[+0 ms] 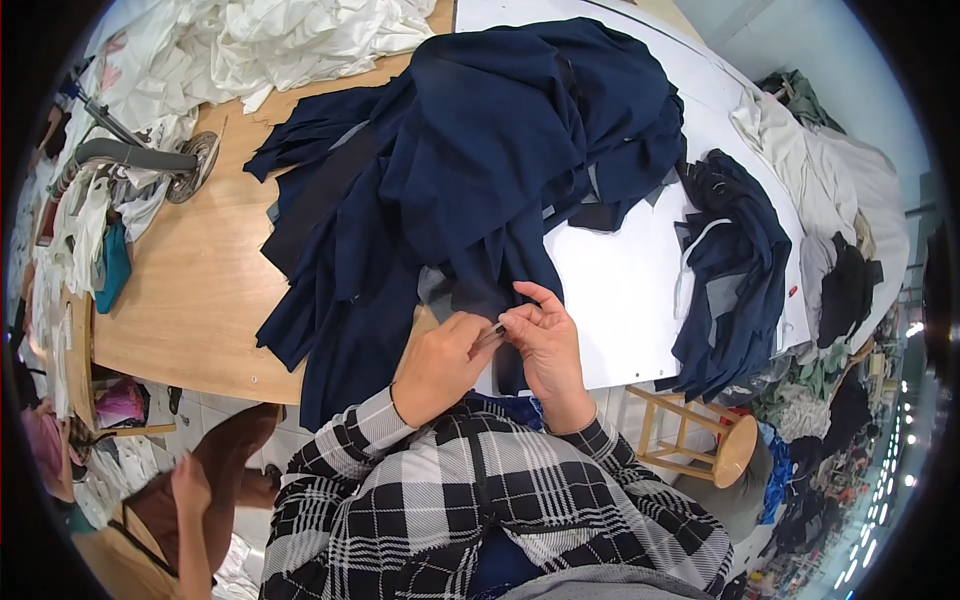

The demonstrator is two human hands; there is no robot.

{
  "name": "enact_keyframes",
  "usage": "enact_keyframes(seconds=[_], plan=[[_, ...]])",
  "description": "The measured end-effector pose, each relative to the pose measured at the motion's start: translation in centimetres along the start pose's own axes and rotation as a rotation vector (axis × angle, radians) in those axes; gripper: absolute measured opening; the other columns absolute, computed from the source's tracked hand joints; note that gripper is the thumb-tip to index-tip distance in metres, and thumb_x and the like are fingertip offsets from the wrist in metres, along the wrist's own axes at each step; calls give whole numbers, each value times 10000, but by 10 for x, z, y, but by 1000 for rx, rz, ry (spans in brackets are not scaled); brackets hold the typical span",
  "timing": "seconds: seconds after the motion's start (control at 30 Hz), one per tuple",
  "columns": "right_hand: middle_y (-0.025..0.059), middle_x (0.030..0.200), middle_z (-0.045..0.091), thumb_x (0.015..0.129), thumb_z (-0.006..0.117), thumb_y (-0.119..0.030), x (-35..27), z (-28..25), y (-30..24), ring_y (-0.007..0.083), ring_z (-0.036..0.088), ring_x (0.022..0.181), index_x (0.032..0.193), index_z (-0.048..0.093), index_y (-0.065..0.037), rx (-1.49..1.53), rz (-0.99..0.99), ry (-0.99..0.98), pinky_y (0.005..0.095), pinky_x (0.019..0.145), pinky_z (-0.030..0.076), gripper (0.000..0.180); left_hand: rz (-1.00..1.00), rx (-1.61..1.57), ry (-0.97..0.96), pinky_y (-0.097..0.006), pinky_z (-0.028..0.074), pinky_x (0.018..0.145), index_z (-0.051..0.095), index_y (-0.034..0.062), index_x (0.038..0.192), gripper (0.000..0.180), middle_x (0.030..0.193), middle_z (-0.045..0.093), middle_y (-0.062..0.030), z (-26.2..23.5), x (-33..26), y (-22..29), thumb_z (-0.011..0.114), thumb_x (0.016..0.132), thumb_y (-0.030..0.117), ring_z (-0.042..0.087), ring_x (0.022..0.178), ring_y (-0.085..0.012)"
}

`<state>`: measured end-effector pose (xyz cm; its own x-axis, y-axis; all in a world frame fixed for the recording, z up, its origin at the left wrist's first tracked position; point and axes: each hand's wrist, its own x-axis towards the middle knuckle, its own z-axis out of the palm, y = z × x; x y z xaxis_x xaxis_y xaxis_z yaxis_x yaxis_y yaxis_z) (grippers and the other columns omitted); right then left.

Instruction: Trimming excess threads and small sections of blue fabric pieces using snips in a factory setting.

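A big heap of navy blue fabric pieces [470,170] lies across the wooden table [190,290], one strip hanging toward me. My left hand [440,365] and my right hand [545,345] meet at the table's near edge, both pinching the end of a dark grey-navy strip [480,300] with a small thin light piece between the fingertips. My sleeves are black-and-white plaid. What exactly the small piece is cannot be made out.
A white sheet [630,290] covers the table's right part, with a second navy bundle [735,270] on it. White cloth [290,40] is piled at the far left beside a metal cutting tool [150,160]. A wooden stool [715,450] stands right; another person [190,500] sits lower left.
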<state>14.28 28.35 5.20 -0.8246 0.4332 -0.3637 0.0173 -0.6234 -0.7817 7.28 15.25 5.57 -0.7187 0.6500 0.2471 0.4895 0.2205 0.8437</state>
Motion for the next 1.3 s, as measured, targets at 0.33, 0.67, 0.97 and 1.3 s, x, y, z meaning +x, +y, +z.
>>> enact_keyframes(seconds=[0.33,0.67,0.97,1.3], plan=[[36,893,589,803,639,39,-5,5,-2,87,566,808,1180,514,-6,-91,-25,-93,197,766,462,400,-364,-521,-254,-214,409,494,624,-48,840,176,643,585,-22,-22,9,-18,630,828,127,518,527,-59],[48,909,599,813,625,45,-6,0,1,103,577,796,1152,529,10,-36,-31,-63,212,755,476,355,-662,-720,-297,-183,353,438,635,-5,844,153,623,565,4,-30,15,-6,638,832,148,476,472,-41],[33,905,590,826,602,45,-10,-8,7,90,565,799,1146,534,6,-23,-29,-90,213,746,468,330,-763,-911,-248,-164,348,433,629,11,843,102,677,577,9,-28,15,-11,626,837,113,460,479,-19],[28,907,589,811,606,72,-13,-4,8,75,554,827,1125,547,9,-169,-120,-95,182,775,455,326,-740,-694,-293,-169,375,527,638,1,853,141,696,584,21,-32,14,-2,663,816,134,484,600,-15]])
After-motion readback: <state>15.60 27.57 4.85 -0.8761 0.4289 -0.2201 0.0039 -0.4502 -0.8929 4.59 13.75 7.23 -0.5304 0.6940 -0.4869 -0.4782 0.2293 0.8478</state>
